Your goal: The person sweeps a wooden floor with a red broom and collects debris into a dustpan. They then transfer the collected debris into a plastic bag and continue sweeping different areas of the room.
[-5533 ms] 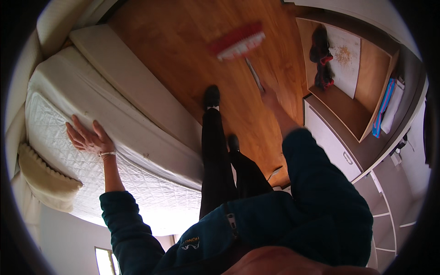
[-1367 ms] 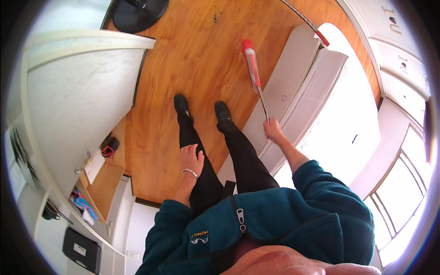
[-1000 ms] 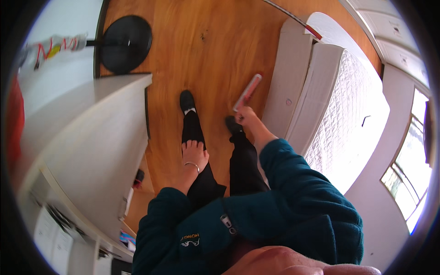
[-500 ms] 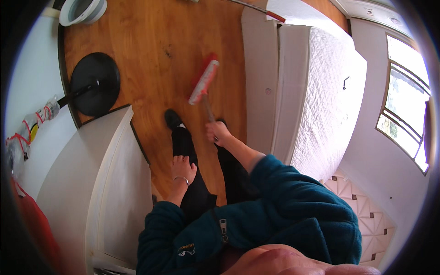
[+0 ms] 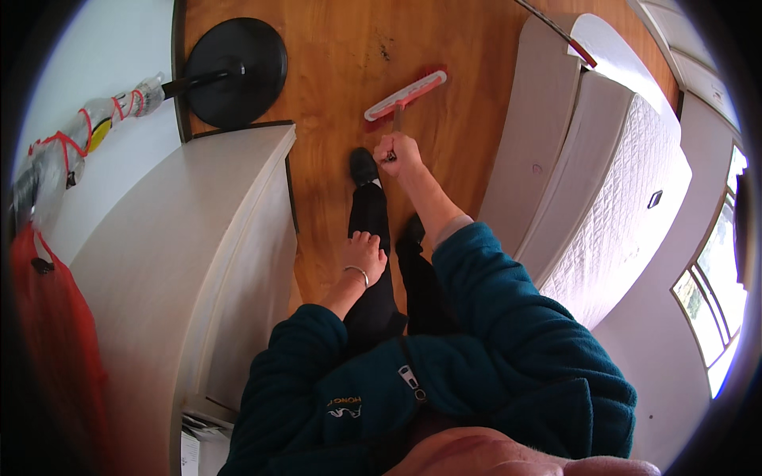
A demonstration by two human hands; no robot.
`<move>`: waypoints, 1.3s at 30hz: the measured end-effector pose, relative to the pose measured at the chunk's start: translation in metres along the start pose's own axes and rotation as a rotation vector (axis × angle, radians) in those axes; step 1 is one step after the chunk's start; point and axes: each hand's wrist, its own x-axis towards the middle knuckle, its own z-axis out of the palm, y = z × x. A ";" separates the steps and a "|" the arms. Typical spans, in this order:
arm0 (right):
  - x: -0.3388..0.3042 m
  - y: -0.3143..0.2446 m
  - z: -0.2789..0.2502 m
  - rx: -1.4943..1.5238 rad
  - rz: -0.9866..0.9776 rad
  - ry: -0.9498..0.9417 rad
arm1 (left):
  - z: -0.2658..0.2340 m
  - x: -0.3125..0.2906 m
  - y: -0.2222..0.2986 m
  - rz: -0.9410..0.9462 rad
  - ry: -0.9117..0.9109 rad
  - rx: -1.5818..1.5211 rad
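Note:
A broom with a red-and-white head [image 5: 406, 95] and red bristles lies across the wooden floor, a little nearer than some small dark specks [image 5: 384, 49]. My right hand [image 5: 399, 153] is closed around its handle, arm stretched forward. On my left leg rests my left hand [image 5: 365, 252], fingers lying over the black trousers [image 5: 367, 214] and holding nothing. A bracelet circles that wrist. My left shoe [image 5: 364, 166] stands just short of the broom head.
A pale cabinet [image 5: 182, 214] borders my left. Beyond it stands a round black base [image 5: 238, 71] with a pole wrapped in plastic. A red bag [image 5: 55, 317] hangs at far left. To the right is a bed with a white quilted mattress [image 5: 611, 206], a dark phone-like object [image 5: 654, 199] on it.
The broom head has swung from steep to nearly crosswise and moved leftward, closer to the specks. My view has shifted, so the white basin is out of sight. My left hand stays on my leg.

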 end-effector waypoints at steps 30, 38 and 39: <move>0.031 -0.140 0.084 -0.854 0.356 -0.176 | -0.035 0.067 0.048 -0.342 0.229 -0.269; 0.014 -0.116 0.095 -0.934 0.404 -0.398 | -0.015 0.067 0.082 -0.399 0.190 -0.331; 0.037 -0.102 0.111 -0.923 0.397 -0.348 | -0.012 0.068 0.085 -0.404 0.195 -0.338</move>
